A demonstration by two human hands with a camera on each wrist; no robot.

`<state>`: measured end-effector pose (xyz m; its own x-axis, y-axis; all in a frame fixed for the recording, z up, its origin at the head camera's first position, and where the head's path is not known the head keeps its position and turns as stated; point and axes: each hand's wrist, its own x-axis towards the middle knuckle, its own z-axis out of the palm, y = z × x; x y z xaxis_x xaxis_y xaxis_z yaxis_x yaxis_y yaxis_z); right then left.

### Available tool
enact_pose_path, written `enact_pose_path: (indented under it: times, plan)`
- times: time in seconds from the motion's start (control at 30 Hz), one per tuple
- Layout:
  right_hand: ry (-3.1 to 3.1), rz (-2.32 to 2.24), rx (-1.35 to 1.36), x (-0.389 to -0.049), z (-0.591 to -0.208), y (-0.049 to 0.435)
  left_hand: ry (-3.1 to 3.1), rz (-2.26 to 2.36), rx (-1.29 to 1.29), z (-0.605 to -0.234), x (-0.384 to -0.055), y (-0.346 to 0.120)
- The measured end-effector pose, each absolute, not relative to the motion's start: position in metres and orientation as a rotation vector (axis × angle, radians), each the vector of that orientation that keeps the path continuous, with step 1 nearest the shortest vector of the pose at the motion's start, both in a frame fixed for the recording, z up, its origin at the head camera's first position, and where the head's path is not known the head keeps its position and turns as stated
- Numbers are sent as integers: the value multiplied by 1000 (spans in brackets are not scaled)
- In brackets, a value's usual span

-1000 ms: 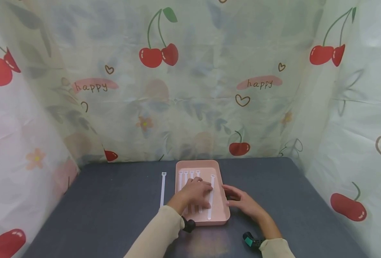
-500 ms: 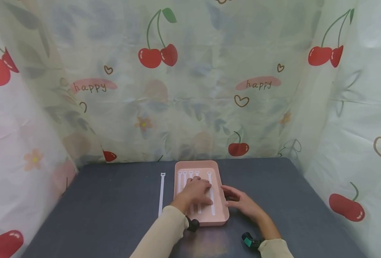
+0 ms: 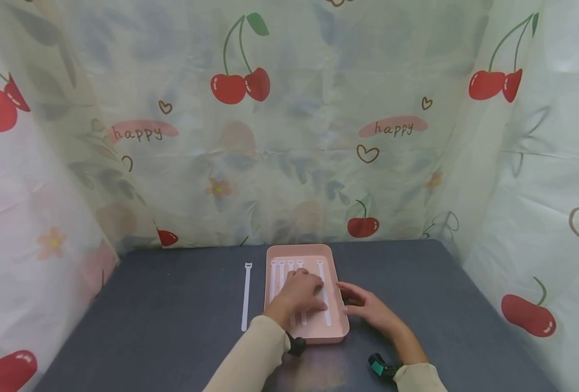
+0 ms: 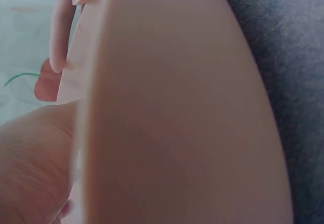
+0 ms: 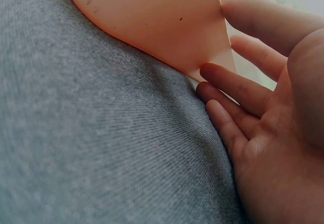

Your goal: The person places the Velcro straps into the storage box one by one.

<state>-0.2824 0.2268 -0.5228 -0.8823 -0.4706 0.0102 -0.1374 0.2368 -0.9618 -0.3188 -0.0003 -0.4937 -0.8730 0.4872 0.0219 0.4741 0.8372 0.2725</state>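
Note:
A pink tray (image 3: 339, 330) lies on the dark table, with several white cable ties (image 3: 274, 270) laid lengthwise side by side in its left part. Further right in it lies another cable tie (image 3: 325, 296), slightly slanted. My left hand (image 3: 300, 292) reaches over the tray, its forefinger and thumb spread apart and touching this slanted tie; the hand hides much of the ties at left. In the right wrist view, loosely extended fingers of my right hand (image 5: 273, 102) rest against the tray's outer wall (image 5: 162, 16). Outside the tray, to its left, lies a single cable tie (image 3: 246, 296).
Dark table cloth (image 3: 181, 305) surrounds the tray. A cherry-printed curtain (image 3: 299, 163) hangs behind the table and along both sides. Black bands (image 3: 382, 367) sit on both wrists. The tray's near wall (image 4: 177, 107) fills most of the left wrist view.
The slanted tie has shifted a little farther back in the tray, and its slant has reversed. My left hand has moved slightly right with it. The right hand stays against the tray.

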Motion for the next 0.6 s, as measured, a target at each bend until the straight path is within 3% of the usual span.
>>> enact_pose_path:
  times: [0.6]
  plan:
    - [2232, -1685, -569, -282, -522, 226, 2873, 299, 796, -488, -311, 6]
